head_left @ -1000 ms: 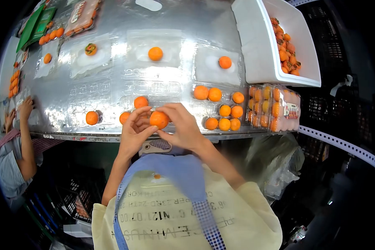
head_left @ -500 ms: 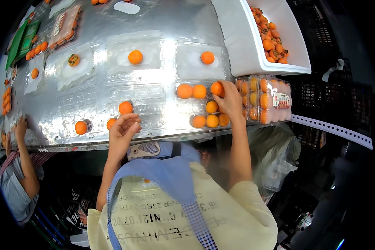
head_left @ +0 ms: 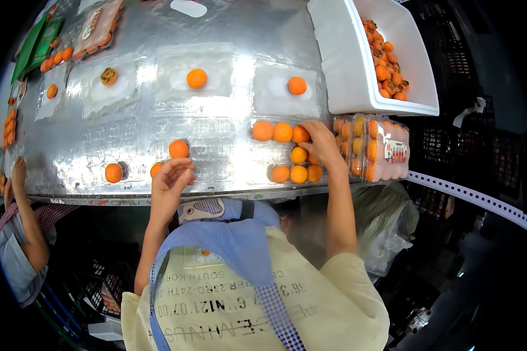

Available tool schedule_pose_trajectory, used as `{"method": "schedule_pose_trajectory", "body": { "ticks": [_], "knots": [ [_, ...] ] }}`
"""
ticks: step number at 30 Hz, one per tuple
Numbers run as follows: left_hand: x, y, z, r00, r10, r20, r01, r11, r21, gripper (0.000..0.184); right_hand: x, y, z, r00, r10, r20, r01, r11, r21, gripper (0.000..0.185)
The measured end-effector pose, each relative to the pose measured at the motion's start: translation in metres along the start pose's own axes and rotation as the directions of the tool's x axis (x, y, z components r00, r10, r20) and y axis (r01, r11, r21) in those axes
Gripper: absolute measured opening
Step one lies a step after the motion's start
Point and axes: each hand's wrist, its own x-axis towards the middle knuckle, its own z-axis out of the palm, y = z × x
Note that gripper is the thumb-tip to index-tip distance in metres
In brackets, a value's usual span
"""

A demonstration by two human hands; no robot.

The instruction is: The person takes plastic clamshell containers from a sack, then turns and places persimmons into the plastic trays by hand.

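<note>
My right hand (head_left: pixel 323 145) has its fingers round an orange persimmon (head_left: pixel 301 134) in the back row of a clear plastic tray (head_left: pixel 262 158). Beside it in that row sit two more persimmons (head_left: pixel 273 131), and several others (head_left: pixel 298 174) fill cells nearer the table edge. One persimmon shows only partly under my palm. My left hand (head_left: pixel 171 182) hovers near the front edge, fingers loosely curled and thumb apart, holding nothing. Just beyond its fingertips is a persimmon (head_left: pixel 178 148) in another clear tray (head_left: pixel 212 146); a second persimmon (head_left: pixel 156 169) is partly hidden by the hand.
A white foam box (head_left: pixel 348 64) of persimmons stands at the back right. Packed clear boxes (head_left: pixel 386 149) sit right of my tray. Lined trays with single persimmons (head_left: pixel 197 78) lie behind. At far left are a green crate (head_left: pixel 35 47) and another person's hands (head_left: pixel 17 175).
My right hand has brought its persimmon in against the neighbouring one in the back row. My left hand has barely moved. The view has shifted slightly, and the other person's hand has moved.
</note>
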Motion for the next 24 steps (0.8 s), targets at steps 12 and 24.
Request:
{"method": "schedule_pose_trajectory", "body": {
  "ticks": [12, 24],
  "knots": [
    [0.004, 0.005, -0.02, 0.992, 0.057, -0.114, -0.055, 0.998, 0.017, 0.024, -0.006, -0.007, -0.017, 0.97, 0.039, -0.241, -0.025, 0.998, 0.058, 0.038],
    [0.004, -0.005, -0.038, 0.98, 0.048, -0.192, -0.054, 0.998, -0.025, 0.025, -0.049, -0.02, 0.007, 0.982, 0.097, -0.16, -0.098, 0.995, -0.001, 0.019]
  ]
}}
